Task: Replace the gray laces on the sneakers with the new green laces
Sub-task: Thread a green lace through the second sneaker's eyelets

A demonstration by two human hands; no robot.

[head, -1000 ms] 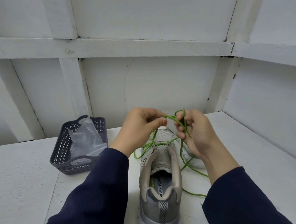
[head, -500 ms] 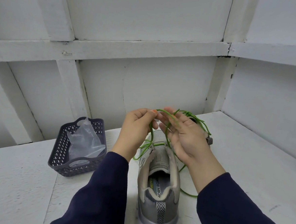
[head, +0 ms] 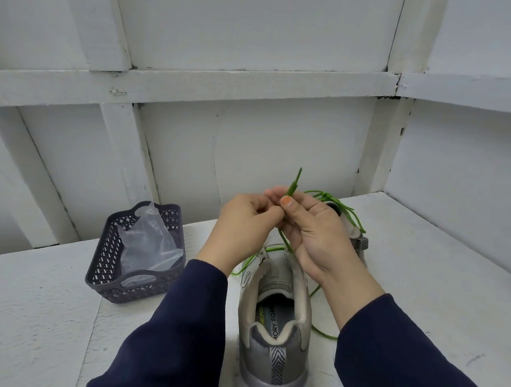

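Note:
A grey sneaker (head: 275, 330) stands on the white table (head: 28, 313) with its heel toward me. A green lace (head: 292, 188) runs up from its eyelets, and loose green strands trail on the table at both sides. My left hand (head: 243, 225) and my right hand (head: 315, 227) meet above the sneaker's tongue, and both pinch the green lace, whose tip sticks up between the fingers. A second sneaker (head: 358, 239) shows partly behind my right hand, with a green lace (head: 335, 200) on it.
A dark grey perforated basket (head: 134, 284) holding a clear plastic bag (head: 146, 240) sits to the left of the sneaker. White panelled walls close in the back and right side of the table.
My hands have come closer together above the sneaker. The right hand turned from flat and spread to pinching, and the lace tip now points up between the fingers.

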